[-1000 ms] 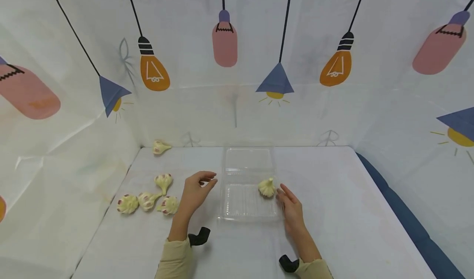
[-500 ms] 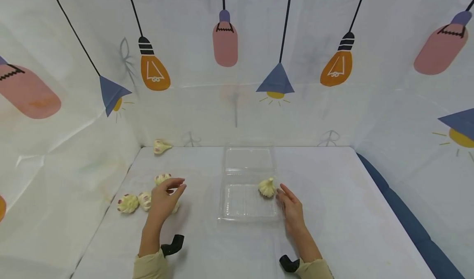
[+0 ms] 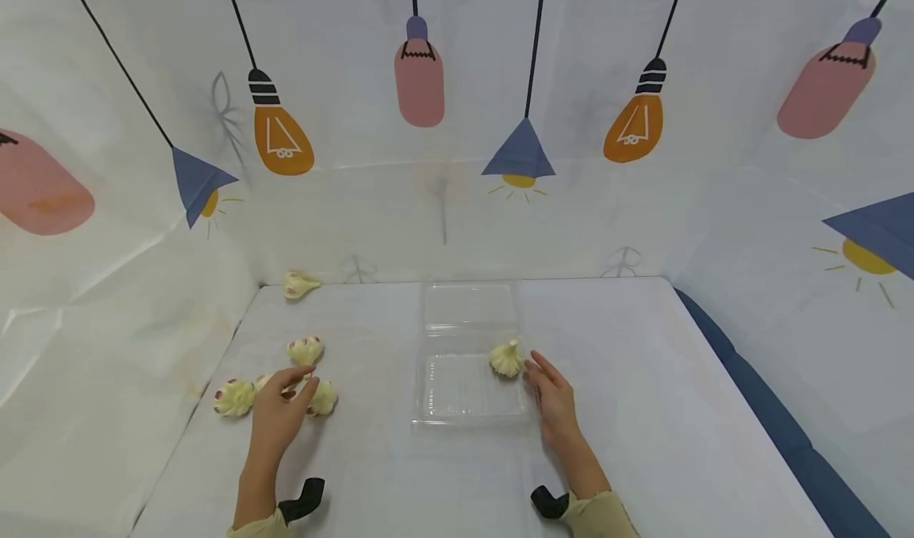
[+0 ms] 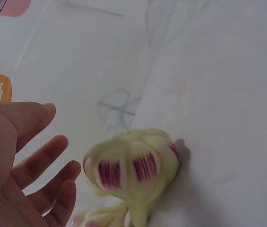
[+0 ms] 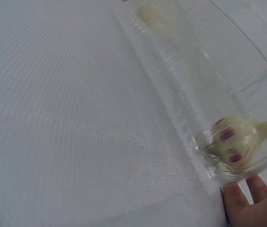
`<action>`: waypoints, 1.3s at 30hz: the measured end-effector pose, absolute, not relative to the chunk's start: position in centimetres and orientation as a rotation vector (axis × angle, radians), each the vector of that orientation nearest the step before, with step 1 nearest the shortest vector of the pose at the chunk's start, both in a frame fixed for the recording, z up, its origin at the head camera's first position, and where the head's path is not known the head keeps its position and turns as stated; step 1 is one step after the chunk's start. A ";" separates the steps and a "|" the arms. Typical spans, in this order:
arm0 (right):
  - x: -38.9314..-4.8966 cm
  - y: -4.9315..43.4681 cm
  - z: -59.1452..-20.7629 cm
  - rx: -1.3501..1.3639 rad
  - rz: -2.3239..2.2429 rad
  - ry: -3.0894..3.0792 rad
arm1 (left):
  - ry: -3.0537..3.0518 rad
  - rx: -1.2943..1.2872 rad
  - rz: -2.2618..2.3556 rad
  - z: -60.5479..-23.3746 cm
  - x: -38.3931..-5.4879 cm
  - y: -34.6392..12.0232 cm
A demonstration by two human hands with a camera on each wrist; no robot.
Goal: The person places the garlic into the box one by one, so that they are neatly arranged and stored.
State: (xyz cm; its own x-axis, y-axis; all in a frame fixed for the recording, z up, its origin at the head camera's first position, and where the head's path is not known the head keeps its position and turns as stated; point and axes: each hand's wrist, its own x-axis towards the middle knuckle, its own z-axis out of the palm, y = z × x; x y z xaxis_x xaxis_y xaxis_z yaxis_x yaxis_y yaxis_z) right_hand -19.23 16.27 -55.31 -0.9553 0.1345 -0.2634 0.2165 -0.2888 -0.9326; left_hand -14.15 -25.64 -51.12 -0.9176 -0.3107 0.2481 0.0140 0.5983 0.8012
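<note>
One garlic bulb (image 3: 506, 361) lies in the box (image 3: 457, 391), other bulbs (image 3: 233, 398) left of it on the table (image 3: 664, 411).

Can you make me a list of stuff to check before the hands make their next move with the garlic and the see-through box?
1. See-through box open: ok, the lid lies back behind it.
2. Space inside: ok, one garlic bulb sits toward the right, and the left part is bare.
3. Right hand by the box: ok, at its right side.
4. Left hand near the loose bulbs: ok, it is right over the group.
5. Bulb held in the left hand: not ok, none shows between its fingers.
6. Left fingertips touching a bulb: cannot tell, the hand partly hides that spot.
</note>
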 end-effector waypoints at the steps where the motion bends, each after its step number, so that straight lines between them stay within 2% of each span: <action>1: -19.2 16.2 -55.3 0.452 -2.433 1.852 | -2.464 0.260 -1.241 -51.3 -14.0 -25.8; 13: -19.0 16.0 -55.1 0.447 -2.419 1.873 | -2.493 0.396 -1.254 -53.8 -13.5 -26.7; 26: -19.2 16.1 -55.4 0.449 -2.432 1.857 | -2.536 0.206 -1.299 -54.8 -14.2 -25.1; 39: -19.3 16.1 -55.6 0.453 -2.429 1.880 | -2.605 0.319 -1.435 -55.5 -13.4 -24.6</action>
State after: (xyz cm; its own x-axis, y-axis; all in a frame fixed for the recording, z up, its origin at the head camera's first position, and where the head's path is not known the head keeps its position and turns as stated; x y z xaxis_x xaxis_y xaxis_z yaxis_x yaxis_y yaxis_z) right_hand -19.27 16.13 -55.57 -0.9568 0.1478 -0.2504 0.2054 -0.2659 -0.9419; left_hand -13.36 -24.62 -55.55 -0.9660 -0.2568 0.0292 -0.1125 0.5197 0.8469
